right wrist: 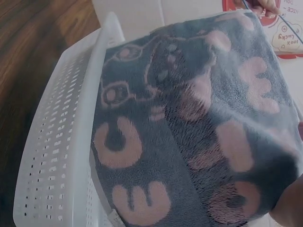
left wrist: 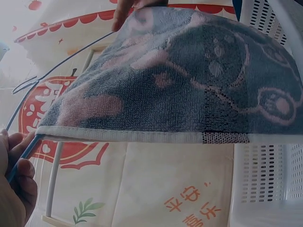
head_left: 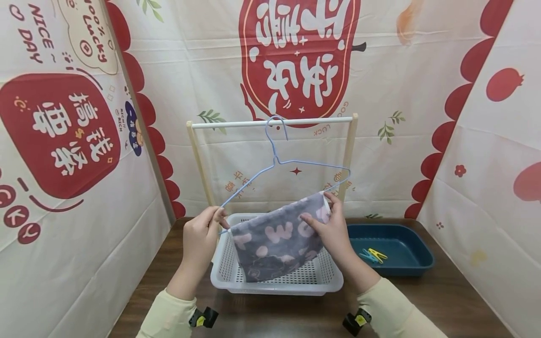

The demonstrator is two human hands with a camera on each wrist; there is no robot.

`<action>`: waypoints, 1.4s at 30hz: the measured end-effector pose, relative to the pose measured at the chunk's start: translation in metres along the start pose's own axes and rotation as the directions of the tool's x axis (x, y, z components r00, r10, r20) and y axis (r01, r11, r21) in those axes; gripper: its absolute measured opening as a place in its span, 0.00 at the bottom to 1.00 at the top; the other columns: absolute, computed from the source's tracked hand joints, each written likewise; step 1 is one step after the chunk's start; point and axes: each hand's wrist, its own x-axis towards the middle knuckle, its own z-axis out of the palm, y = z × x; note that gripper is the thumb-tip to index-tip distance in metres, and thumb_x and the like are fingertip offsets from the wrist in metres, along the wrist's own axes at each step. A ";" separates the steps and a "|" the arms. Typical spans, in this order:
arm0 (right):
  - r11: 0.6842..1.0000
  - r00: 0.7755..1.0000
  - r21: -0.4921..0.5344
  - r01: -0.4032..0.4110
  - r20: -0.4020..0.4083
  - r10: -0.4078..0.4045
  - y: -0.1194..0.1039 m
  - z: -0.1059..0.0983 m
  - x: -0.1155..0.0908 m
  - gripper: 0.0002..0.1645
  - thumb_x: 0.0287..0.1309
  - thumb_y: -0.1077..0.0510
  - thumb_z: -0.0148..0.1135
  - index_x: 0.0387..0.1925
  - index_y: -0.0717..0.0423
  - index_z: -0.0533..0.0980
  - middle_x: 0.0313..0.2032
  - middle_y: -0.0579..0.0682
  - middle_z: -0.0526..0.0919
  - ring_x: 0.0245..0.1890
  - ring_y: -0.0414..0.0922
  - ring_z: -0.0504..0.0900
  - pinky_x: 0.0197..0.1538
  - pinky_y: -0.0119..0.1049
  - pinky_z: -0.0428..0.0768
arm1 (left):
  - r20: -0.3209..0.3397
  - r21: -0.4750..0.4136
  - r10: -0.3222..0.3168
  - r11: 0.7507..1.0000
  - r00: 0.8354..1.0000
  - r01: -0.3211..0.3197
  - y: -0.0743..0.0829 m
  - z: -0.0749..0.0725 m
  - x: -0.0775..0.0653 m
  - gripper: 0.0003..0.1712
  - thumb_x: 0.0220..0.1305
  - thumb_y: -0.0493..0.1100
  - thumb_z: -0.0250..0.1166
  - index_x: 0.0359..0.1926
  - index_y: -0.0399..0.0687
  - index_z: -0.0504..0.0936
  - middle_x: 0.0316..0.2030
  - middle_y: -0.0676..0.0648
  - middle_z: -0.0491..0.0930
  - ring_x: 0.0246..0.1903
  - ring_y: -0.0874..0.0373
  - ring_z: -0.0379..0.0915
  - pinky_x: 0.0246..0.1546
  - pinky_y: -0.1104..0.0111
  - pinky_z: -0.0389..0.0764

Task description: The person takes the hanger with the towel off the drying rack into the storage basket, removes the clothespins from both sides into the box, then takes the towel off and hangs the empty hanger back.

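Note:
A grey towel (head_left: 274,239) with pink letters and animal figures hangs folded over the lower bar of a blue wire hanger (head_left: 274,159). In the head view my left hand (head_left: 202,234) grips the hanger at its left corner, just beside the towel's white edge. My right hand (head_left: 334,227) pinches the towel near its upper right corner, thumb on the front face; the fingers behind are partly hidden. The towel slopes up to the right. From the left wrist, the towel (left wrist: 180,80) appears spread between both hands, its white hem along the near side.
Below the towel stands a white perforated basket (head_left: 279,287). Behind it rises a drying rack with a white rod (head_left: 236,124) and wooden posts. To the right, a dark blue tray (head_left: 405,268) holds yellow and teal clothespins (head_left: 375,256) on the brown wooden table (head_left: 148,281).

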 end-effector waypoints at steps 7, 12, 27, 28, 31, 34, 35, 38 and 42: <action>0.995 0.999 -0.086 0.040 -0.031 -0.043 -0.002 0.004 -0.002 0.54 0.48 0.57 0.77 0.72 0.49 0.55 0.61 0.58 0.69 0.53 0.54 0.73 0.54 0.52 0.72 | 0.000 0.005 -0.042 0.999 0.999 0.042 -0.002 0.001 -0.001 0.07 0.65 0.31 0.63 0.29 0.40 0.81 0.18 0.53 0.80 0.12 0.67 0.57 0.13 0.77 0.55; 0.984 0.996 -0.168 0.066 -0.046 -0.075 0.000 0.005 -0.003 0.44 0.51 0.60 0.75 0.68 0.51 0.63 0.64 0.57 0.68 0.57 0.54 0.71 0.58 0.53 0.69 | -0.010 0.022 -0.050 0.998 0.999 0.050 -0.004 0.000 -0.002 0.06 0.65 0.32 0.63 0.30 0.38 0.81 0.17 0.52 0.79 0.12 0.66 0.60 0.13 0.77 0.56; 0.562 0.704 -0.494 0.664 0.158 -0.693 0.018 0.005 -0.004 0.17 0.46 0.74 0.67 0.40 0.60 0.84 0.27 0.45 0.74 0.25 0.38 0.67 0.26 0.32 0.69 | -0.041 0.090 -0.089 0.992 0.995 0.093 -0.007 -0.007 -0.003 0.05 0.63 0.30 0.65 0.30 0.38 0.82 0.18 0.50 0.80 0.14 0.63 0.68 0.16 0.77 0.60; 0.517 0.669 -0.505 0.691 0.176 -0.722 0.018 0.005 -0.004 0.16 0.44 0.74 0.67 0.38 0.60 0.84 0.26 0.45 0.72 0.25 0.37 0.66 0.25 0.31 0.69 | -0.043 0.092 -0.089 0.991 0.995 0.092 -0.008 -0.007 -0.003 0.05 0.63 0.30 0.65 0.30 0.38 0.82 0.18 0.50 0.80 0.14 0.63 0.68 0.15 0.77 0.60; 0.418 0.592 -0.532 0.736 0.208 -0.779 0.019 0.006 -0.003 0.12 0.43 0.72 0.68 0.32 0.59 0.84 0.24 0.44 0.70 0.21 0.37 0.64 0.21 0.31 0.67 | -0.043 0.100 -0.087 0.991 0.995 0.091 -0.007 -0.008 -0.003 0.05 0.62 0.30 0.65 0.29 0.39 0.82 0.18 0.51 0.80 0.15 0.63 0.69 0.15 0.77 0.61; 0.353 0.546 -0.553 0.755 0.232 -0.805 0.018 0.006 -0.002 0.07 0.44 0.70 0.65 0.27 0.58 0.82 0.26 0.46 0.70 0.22 0.40 0.66 0.21 0.34 0.68 | -0.040 0.107 -0.080 0.991 0.996 0.084 -0.006 -0.009 -0.003 0.05 0.62 0.30 0.65 0.29 0.39 0.81 0.17 0.51 0.79 0.15 0.63 0.70 0.16 0.76 0.62; 0.329 0.529 -0.559 0.761 0.242 -0.813 0.017 0.006 -0.001 0.06 0.44 0.70 0.65 0.25 0.58 0.81 0.27 0.48 0.71 0.23 0.42 0.67 0.22 0.36 0.69 | -0.040 0.110 -0.075 0.991 0.996 0.079 -0.006 -0.009 -0.003 0.05 0.62 0.30 0.66 0.29 0.39 0.81 0.17 0.51 0.79 0.15 0.63 0.69 0.16 0.76 0.62; 0.285 0.496 -0.550 0.785 0.283 -0.821 0.015 0.006 0.000 0.03 0.45 0.69 0.62 0.23 0.60 0.79 0.34 0.54 0.74 0.30 0.48 0.72 0.29 0.41 0.73 | -0.048 0.109 -0.059 0.992 0.997 0.064 -0.006 -0.008 -0.003 0.05 0.62 0.30 0.66 0.29 0.40 0.81 0.17 0.52 0.79 0.15 0.63 0.69 0.16 0.76 0.62; 0.250 0.458 -0.515 0.820 0.326 -0.827 0.014 0.005 0.001 0.04 0.45 0.68 0.59 0.21 0.61 0.78 0.40 0.57 0.77 0.39 0.54 0.74 0.41 0.47 0.75 | -0.055 0.109 -0.050 0.992 0.997 0.056 -0.006 -0.008 -0.003 0.05 0.62 0.30 0.66 0.29 0.40 0.82 0.17 0.51 0.79 0.14 0.63 0.69 0.16 0.76 0.62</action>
